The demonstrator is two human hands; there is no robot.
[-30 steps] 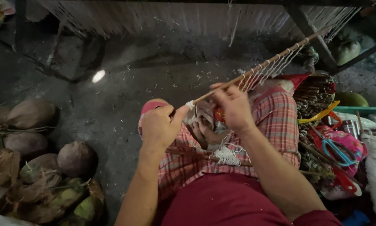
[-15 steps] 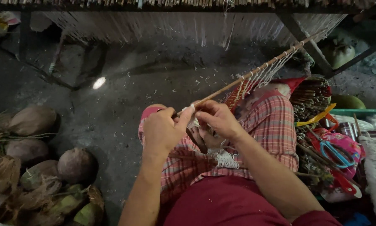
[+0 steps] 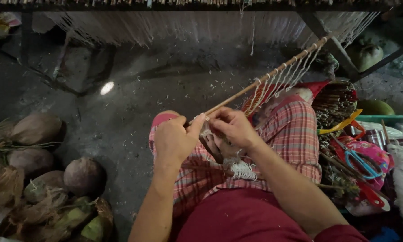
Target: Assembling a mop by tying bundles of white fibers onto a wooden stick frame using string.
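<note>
Since the earlier frame, both hands have been lowered slightly toward the lap and drawn closer together at the near end of the thin wooden stick (image 3: 264, 79). That stick is held slanting up and to the right above the checked-cloth knees, with a row of pale string loops (image 3: 285, 79) hanging from its upper half. The left hand (image 3: 173, 142) is closed narrowly, its thumb and forefinger pinched on the stick's near tip. The right hand (image 3: 232, 127) is curled just beside it, fingertips nipped on string at the tip; exactly what is gripped cannot be told. A loose tuft of white string (image 3: 242, 170) is rested on the lap below. A slipped pinch is judged the main risk: the loops could slide off the free end or be tangled. Room is tight on the right, where a bundle of sticks (image 3: 335, 104) and blue-handled scissors (image 3: 359, 159) are crowded near the knee. Coconut husks (image 3: 40, 166) are heaped well apart at the left. Open concrete floor (image 3: 165, 76) is left ahead, bounded by the fringed frame (image 3: 188, 22) at the top.
</note>
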